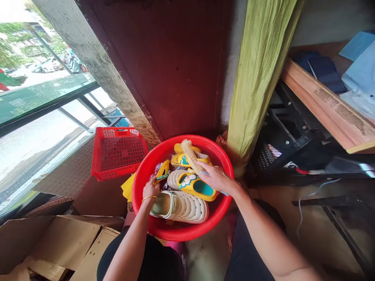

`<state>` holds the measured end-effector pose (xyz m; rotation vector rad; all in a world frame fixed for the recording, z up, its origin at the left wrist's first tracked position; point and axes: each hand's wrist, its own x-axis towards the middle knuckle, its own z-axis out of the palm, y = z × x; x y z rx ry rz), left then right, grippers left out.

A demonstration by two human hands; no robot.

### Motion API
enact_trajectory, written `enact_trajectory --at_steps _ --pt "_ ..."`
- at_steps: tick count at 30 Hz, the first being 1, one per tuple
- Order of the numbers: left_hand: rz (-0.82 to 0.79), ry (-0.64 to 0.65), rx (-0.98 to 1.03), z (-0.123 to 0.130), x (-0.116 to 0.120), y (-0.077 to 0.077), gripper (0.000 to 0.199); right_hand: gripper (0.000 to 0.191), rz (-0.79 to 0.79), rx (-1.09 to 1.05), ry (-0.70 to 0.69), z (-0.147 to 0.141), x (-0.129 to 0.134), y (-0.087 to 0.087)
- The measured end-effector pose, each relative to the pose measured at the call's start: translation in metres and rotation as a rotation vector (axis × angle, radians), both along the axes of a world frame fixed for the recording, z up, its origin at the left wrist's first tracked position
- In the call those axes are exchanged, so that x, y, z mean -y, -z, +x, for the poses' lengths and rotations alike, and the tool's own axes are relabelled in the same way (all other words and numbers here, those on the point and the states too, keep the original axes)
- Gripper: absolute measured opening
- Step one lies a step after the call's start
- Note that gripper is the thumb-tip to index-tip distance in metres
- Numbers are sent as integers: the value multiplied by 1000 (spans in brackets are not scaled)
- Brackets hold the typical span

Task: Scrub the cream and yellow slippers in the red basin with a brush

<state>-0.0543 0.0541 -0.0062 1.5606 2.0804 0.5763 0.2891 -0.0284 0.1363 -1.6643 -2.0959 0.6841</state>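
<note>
A red round tub (187,235) of water holds several clogs and sandals. My right hand (215,178) is closed around the handle end of a pale bristled scrub brush (191,156), which tilts up over the shoes. At the tub's left side, my left hand (150,188) has its fingers closed on the edge of a small yellow clog (163,171). Below my hands lies a white clog (187,207) with holes in its upper. A yellow clog with a teal inside (202,188) rests under my right hand, and another yellow clog (178,159) lies behind the brush.
An empty red plastic crate (120,151) stands behind the tub on the left. Cardboard boxes (61,238) lie at the lower left. A dark red door panel (172,70) and a yellow-green cloth (254,78) rise behind. On the right is a wooden-edged table (328,103).
</note>
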Motion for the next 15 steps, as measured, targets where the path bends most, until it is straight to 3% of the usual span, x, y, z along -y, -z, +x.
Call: enact_trajectory --at_steps 4,7,10,13,15 --pt "34 -46 -135 10 -5 -15 52 60 6 95 -8 0 0 0" --pt "230 -83 -9 24 1 -33 64 60 10 147 -16 -2 1 -2" --pt "348 24 188 37 17 -47 49 61 9 175 -57 -3 3 -3" --pt "171 211 263 46 30 -51 35 60 10 169 -108 -5 5 -2" --pt "25 283 167 48 30 -49 31 59 -3 154 -126 -8 4 1"
